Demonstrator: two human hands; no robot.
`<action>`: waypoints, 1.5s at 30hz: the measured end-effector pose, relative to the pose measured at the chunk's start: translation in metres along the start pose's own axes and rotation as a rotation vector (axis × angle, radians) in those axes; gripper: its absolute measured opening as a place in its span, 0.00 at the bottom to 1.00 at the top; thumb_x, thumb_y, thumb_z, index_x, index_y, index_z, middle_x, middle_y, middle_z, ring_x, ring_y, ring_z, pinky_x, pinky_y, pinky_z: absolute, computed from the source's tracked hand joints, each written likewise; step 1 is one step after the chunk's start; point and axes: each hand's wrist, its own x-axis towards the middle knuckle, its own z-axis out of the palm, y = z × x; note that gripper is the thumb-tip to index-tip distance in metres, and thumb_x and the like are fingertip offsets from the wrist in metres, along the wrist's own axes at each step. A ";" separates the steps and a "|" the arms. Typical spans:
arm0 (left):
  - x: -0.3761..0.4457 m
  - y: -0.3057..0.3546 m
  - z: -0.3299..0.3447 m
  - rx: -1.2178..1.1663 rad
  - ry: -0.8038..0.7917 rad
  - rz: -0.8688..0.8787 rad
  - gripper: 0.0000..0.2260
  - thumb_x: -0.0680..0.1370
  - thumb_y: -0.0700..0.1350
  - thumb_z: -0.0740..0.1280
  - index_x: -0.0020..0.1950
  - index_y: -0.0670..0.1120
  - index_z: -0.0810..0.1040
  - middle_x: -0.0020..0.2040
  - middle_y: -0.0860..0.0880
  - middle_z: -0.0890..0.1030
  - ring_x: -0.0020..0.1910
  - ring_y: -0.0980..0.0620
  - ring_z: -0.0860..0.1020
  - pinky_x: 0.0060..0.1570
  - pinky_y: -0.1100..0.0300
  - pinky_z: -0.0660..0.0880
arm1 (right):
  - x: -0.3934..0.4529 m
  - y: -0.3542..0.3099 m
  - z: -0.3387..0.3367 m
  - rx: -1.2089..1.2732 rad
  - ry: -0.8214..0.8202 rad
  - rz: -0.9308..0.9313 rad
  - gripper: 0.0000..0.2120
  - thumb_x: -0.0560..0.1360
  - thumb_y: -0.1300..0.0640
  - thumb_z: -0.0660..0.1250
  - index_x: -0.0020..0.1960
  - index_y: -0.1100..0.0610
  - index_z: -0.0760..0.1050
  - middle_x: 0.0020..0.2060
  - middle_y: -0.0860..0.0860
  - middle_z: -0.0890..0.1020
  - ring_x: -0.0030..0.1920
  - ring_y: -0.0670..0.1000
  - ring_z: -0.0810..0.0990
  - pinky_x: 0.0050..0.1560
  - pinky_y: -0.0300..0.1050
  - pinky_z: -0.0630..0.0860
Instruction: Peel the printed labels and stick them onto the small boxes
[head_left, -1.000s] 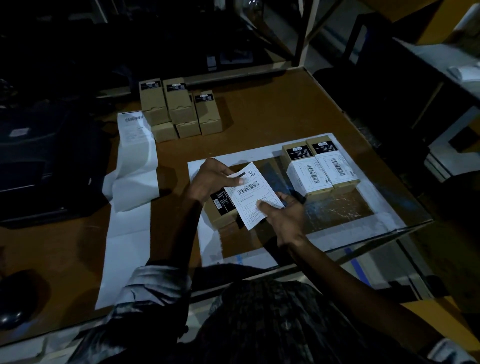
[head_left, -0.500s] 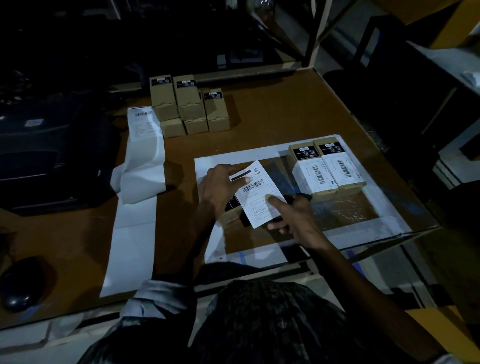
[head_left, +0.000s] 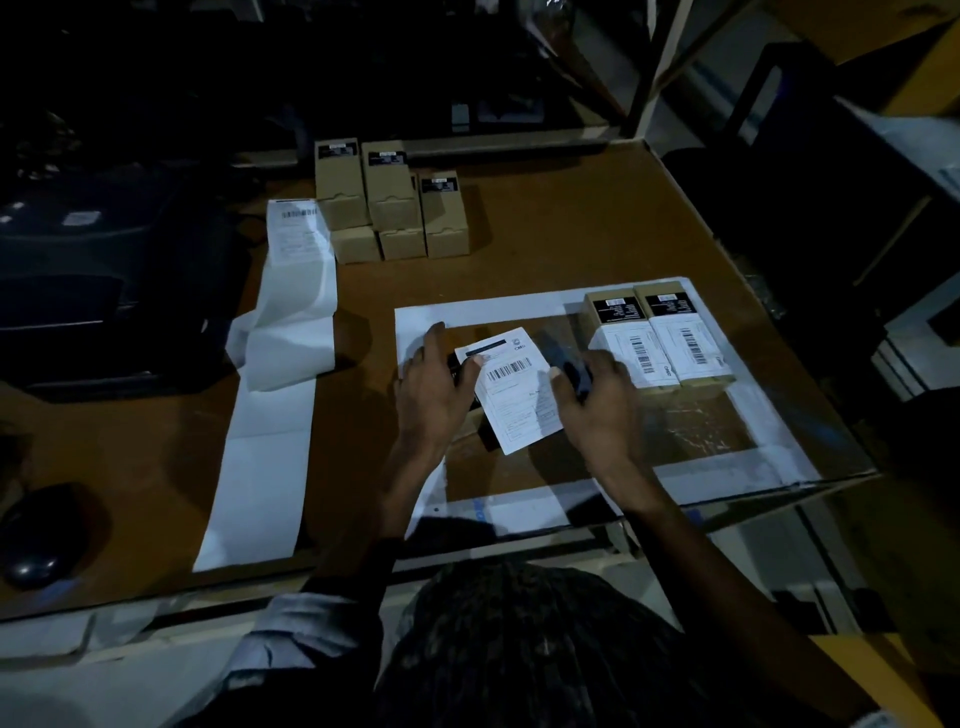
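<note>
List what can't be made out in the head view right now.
- Box under the label: almost wholly covered by the label and both hands.
- Right hand: something dark lies under its fingers; too dim to identify.
- Print on the label and on the two labelled boxes: too small to read.
- Dark device at the left: shadowed.
- Person's sleeve: cut by the bottom edge.

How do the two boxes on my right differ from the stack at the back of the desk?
The two right-hand boxes lie flat, side by side, each with a white barcode label; the back stack has plain tops without one. The right-hand boxes rest on the white-bordered mat; the back stack sits on bare desk. Both sets are tan cardboard with a black printed end panel.
</note>
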 end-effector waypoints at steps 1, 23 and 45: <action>0.001 -0.002 0.001 0.006 0.003 0.005 0.34 0.74 0.70 0.58 0.74 0.54 0.59 0.61 0.48 0.82 0.58 0.47 0.82 0.54 0.40 0.80 | -0.003 -0.006 0.001 -0.079 -0.025 -0.068 0.20 0.80 0.43 0.64 0.69 0.48 0.71 0.66 0.56 0.72 0.66 0.57 0.72 0.56 0.50 0.75; 0.008 -0.007 -0.001 -0.123 0.008 0.019 0.19 0.83 0.42 0.61 0.74 0.48 0.66 0.64 0.45 0.78 0.61 0.45 0.77 0.57 0.47 0.77 | -0.025 -0.047 0.040 -0.604 -0.282 -0.278 0.28 0.80 0.32 0.37 0.79 0.34 0.41 0.77 0.51 0.26 0.76 0.63 0.26 0.72 0.70 0.31; 0.005 0.000 -0.005 -0.162 0.037 -0.081 0.24 0.76 0.29 0.62 0.68 0.49 0.69 0.63 0.47 0.76 0.59 0.48 0.78 0.54 0.52 0.78 | -0.012 -0.053 0.036 -0.567 -0.283 -0.142 0.29 0.79 0.31 0.35 0.80 0.34 0.42 0.78 0.54 0.27 0.75 0.63 0.23 0.68 0.70 0.26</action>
